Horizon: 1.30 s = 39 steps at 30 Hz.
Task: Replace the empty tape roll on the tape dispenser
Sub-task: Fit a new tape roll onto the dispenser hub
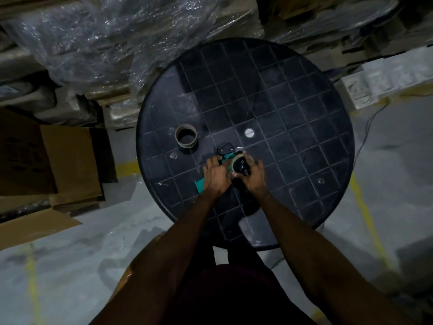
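Note:
A green tape dispenser [200, 184] lies on the round black table [304, 113], with a pale roll of tape [235, 160] sitting on its black hub. My left hand [214, 175] grips the dispenser's green body. My right hand [254, 175] wraps the roll and hub from the right side. The dispenser's black front end [225, 148] with its metal blade pokes out beyond my fingers. An empty brown cardboard tape core [186, 138] stands on the table to the left of the dispenser, apart from both hands.
A small white disc [249, 133] marks the table's middle. Flattened cardboard boxes [58, 165] lie on the floor at left. Plastic-wrapped stacks [105, 43] rise behind the table, and white cartons [386, 80] sit at right. A cable [365, 134] runs down the floor.

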Each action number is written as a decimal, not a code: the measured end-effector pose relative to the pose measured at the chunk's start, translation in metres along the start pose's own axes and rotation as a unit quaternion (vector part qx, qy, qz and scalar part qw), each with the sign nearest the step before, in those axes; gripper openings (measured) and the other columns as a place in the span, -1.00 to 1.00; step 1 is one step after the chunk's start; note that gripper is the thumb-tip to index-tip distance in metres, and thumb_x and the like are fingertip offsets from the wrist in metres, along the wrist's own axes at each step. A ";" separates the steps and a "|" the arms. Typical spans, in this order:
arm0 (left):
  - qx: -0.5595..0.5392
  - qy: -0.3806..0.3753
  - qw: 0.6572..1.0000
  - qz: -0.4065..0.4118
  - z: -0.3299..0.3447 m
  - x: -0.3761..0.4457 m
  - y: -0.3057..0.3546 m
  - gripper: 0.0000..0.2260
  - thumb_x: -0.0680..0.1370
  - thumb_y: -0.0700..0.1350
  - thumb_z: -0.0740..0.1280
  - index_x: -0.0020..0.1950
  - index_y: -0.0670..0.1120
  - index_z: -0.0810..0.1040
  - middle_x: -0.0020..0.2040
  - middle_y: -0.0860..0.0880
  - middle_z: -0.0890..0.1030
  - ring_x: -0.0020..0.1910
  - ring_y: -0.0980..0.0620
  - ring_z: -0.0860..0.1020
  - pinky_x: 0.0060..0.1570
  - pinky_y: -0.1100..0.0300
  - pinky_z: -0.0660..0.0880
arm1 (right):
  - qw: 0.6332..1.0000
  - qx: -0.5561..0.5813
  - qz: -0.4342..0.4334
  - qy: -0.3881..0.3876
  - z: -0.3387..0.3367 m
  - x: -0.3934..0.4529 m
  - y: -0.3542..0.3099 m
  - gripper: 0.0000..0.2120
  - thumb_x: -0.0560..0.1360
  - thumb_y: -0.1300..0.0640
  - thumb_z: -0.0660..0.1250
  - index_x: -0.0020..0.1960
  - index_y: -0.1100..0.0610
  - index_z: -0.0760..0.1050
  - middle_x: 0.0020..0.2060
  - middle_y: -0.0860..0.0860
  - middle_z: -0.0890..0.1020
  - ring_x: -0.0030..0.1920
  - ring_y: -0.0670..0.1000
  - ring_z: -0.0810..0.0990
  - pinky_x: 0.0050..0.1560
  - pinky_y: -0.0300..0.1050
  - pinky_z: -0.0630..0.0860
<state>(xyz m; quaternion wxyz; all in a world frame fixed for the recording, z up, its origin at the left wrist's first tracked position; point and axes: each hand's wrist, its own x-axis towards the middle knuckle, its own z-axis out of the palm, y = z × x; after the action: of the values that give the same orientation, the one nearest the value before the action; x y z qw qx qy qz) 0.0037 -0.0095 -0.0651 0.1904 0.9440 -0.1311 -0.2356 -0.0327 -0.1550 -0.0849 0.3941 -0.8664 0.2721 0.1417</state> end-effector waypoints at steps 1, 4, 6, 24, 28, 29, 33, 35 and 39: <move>0.002 -0.006 1.000 -0.007 0.001 0.002 0.000 -0.52 0.53 -0.03 0.29 0.46 0.01 0.38 0.39 -0.17 0.37 0.34 -0.20 0.31 0.31 -0.12 0.30 | 1.000 -0.003 0.004 -0.008 0.001 0.002 -0.001 -0.15 0.32 0.13 0.58 0.51 -0.04 0.27 0.32 0.20 0.35 0.32 0.20 0.42 0.40 -0.06 0.36; -0.014 -0.005 1.000 -0.028 0.005 0.009 0.000 -0.60 0.54 0.00 0.31 0.36 -0.07 0.50 0.39 -0.09 0.40 0.33 -0.15 0.31 0.30 -0.06 0.32 | 0.999 -0.042 0.015 -0.006 0.001 0.008 -0.004 -0.16 0.35 0.15 0.56 0.52 -0.10 0.25 0.33 0.20 0.37 0.30 0.23 0.46 0.39 0.00 0.40; -0.029 -0.005 0.999 -0.041 0.009 0.013 0.002 -0.67 0.54 0.02 0.33 0.26 -0.08 0.58 0.36 -0.04 0.43 0.30 -0.12 0.31 0.27 -0.03 0.34 | 0.999 -0.050 0.011 -0.015 -0.004 0.010 -0.008 -0.25 0.42 0.14 0.50 0.51 -0.10 0.25 0.32 0.23 0.38 0.28 0.26 0.46 0.36 0.02 0.42; -0.036 0.025 0.994 -0.105 0.012 0.033 0.022 -0.73 0.47 0.00 0.45 0.07 -0.11 0.59 0.13 -0.06 0.56 0.21 -0.13 0.36 0.19 0.00 0.42 | 0.997 -0.069 0.009 0.032 0.005 0.006 -0.007 -0.13 0.35 -0.02 0.55 0.52 -0.17 0.17 0.31 0.11 0.48 0.24 0.12 0.50 0.14 -0.08 0.49; -0.058 -0.005 0.996 -0.070 0.010 0.034 0.009 -0.73 0.46 0.08 0.43 0.08 -0.02 0.60 0.17 0.01 0.55 0.19 -0.07 0.34 0.17 0.11 0.35 | 1.000 0.012 0.007 0.017 0.005 0.009 0.001 -0.21 0.36 0.17 0.55 0.49 -0.10 0.29 0.28 0.15 0.46 0.22 0.12 0.53 0.04 -0.54 0.39; -0.056 -0.015 0.997 -0.045 0.009 0.032 0.003 -0.73 0.48 0.09 0.40 0.11 0.00 0.61 0.20 0.02 0.55 0.19 -0.06 0.35 0.16 0.15 0.31 | 1.000 0.012 0.004 0.012 0.002 0.009 0.000 -0.25 0.38 0.18 0.53 0.48 -0.07 0.31 0.28 0.16 0.46 0.23 0.13 0.52 0.04 -0.54 0.38; -0.100 0.029 0.994 0.022 0.006 0.011 -0.016 -0.55 0.47 -0.07 0.38 0.36 -0.08 0.51 0.30 -0.11 0.51 0.23 -0.14 0.40 0.27 -0.03 0.41 | 1.000 -0.025 0.000 -0.005 -0.002 0.002 -0.002 -0.17 0.36 0.05 0.54 0.52 -0.15 0.21 0.35 0.18 0.41 0.32 0.21 0.45 0.30 -0.04 0.42; -0.123 0.035 0.992 0.007 0.007 -0.002 -0.023 -0.40 0.43 -0.10 0.40 0.47 -0.06 0.37 0.33 -0.11 0.41 0.21 -0.12 0.44 0.26 0.00 0.47 | 1.000 -0.024 -0.004 -0.008 0.000 -0.004 -0.002 -0.08 0.32 0.03 0.57 0.53 -0.18 0.16 0.34 0.18 0.38 0.32 0.21 0.44 0.35 0.04 0.43; -0.104 -0.028 0.991 -0.077 0.005 -0.015 -0.035 -0.21 0.38 -0.05 0.44 0.54 -0.03 0.14 0.38 -0.19 0.36 0.20 -0.21 0.54 0.16 -0.08 0.56 | 0.999 -0.023 -0.017 0.035 0.008 -0.018 -0.002 -0.13 0.37 0.07 0.53 0.53 -0.15 0.13 0.39 0.22 0.30 0.34 0.25 0.40 0.33 0.21 0.45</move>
<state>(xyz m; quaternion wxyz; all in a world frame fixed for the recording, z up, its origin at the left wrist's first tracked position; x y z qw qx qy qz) -0.0063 0.0254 -0.0784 0.2653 0.9193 -0.0376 -0.2882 -0.0466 -0.1412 -0.0812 0.3665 -0.8842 0.2677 0.1107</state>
